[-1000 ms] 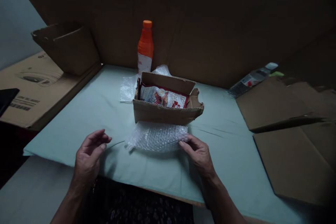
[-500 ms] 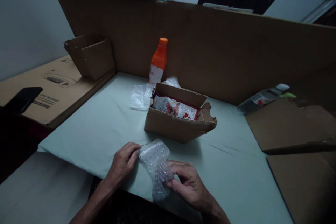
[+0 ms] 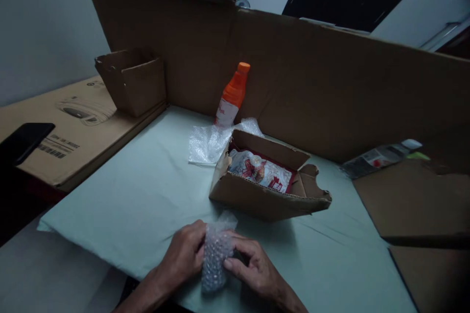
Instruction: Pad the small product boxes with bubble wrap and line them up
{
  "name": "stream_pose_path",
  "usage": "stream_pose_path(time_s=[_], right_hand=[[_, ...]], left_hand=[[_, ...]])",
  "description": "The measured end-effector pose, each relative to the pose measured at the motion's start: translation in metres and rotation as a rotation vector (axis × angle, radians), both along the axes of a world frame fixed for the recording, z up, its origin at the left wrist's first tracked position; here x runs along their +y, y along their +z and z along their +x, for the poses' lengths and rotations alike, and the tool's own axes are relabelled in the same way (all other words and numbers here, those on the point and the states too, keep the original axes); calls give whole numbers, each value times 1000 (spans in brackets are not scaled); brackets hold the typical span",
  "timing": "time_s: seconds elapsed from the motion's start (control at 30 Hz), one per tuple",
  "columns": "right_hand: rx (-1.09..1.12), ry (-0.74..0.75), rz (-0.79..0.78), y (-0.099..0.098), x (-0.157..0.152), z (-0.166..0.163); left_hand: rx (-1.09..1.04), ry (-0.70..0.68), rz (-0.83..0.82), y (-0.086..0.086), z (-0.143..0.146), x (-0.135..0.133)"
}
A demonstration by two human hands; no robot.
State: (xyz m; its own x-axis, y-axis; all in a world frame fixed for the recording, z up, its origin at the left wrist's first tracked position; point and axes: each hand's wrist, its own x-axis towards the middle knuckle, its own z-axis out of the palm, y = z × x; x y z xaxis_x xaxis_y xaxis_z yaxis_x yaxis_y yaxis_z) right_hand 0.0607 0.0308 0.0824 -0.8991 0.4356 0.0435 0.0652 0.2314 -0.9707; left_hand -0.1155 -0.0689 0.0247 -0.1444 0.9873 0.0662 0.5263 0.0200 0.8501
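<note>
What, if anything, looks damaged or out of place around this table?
The open cardboard box in the middle looks damaged: its right end is ragged, with a curved notch in its edge. The clear bottle at the right slants instead of standing upright. I see no spill.

Fingertips of left hand point(image 3: 186, 250) hidden behind bubble wrap point(image 3: 215, 261). Lower part of packet point(image 3: 260, 170) hidden by front wall of box point(image 3: 257, 198). Black phone point(image 3: 29, 141) cut off at left edge. Print on carton point(image 3: 86, 139) too small to read.
</note>
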Motion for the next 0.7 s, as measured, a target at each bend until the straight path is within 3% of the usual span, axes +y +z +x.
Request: stream_pose_path(time_s=[0.07,0.13,0.23,0.33,0.43,0.53,0.63,0.7], right_hand=[[-12,-19,10,1,4,-5],[-25,-68,9,-1,6,-9],[-38,-99,8,-12,6,-17],[-64,-130,-36,-26,2,-21],[-155,-223,-93,-38,0,-19],[-185,-254,-113,-45,2,-14],[-200,-261,-161,-50,6,-12],[-212,-264,-192,-54,8,-12]], left_hand=[[-118,157,-17,11,-23,-2],[-153,405,-1,26,-54,-5],[-95,769,64,46,-102,-3],[30,954,137,54,-141,10],[214,1065,214,50,-168,32],[306,1053,204,42,-180,51],[456,1015,278,35,-170,62],[569,920,363,30,-152,69]])
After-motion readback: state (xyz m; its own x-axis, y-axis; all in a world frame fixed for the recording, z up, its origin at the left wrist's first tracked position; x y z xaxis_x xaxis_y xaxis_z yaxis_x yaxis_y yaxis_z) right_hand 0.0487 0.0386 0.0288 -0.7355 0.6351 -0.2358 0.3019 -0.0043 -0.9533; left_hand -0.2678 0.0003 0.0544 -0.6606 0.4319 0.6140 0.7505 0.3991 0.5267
